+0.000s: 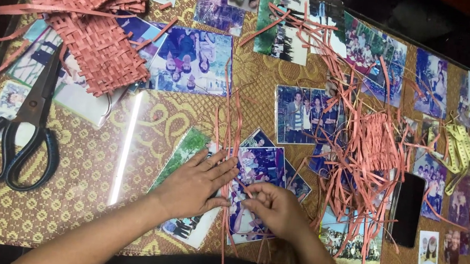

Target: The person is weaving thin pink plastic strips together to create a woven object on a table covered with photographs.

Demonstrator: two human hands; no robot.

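The left hand (197, 182) lies flat, fingers spread, palm down on the glass-topped table (86, 192), pressing the near ends of a few thin salmon-pink paper strips (232, 143) that run up the table away from the person. The right hand (276, 206) is curled, fingertips pinched on one of those strips just beside the left fingertips. The strips look light, limp and easily creased or torn; I judge they are best taken near an end, between thumb and forefinger, with the rest held flat. A loose tangled heap of the same pink strips (363, 146) lies to the right, and a half-woven pink strip basket (91, 21) sits at the far left. Black-handled scissors (20, 131) lie well to the left, a black phone (407, 209) to the right, a yellow tape measure (463, 152) beyond it. Glossy rectangular colour photographs (196, 61) lie under the glass on a gold patterned cloth (84, 162); no packages or signs show
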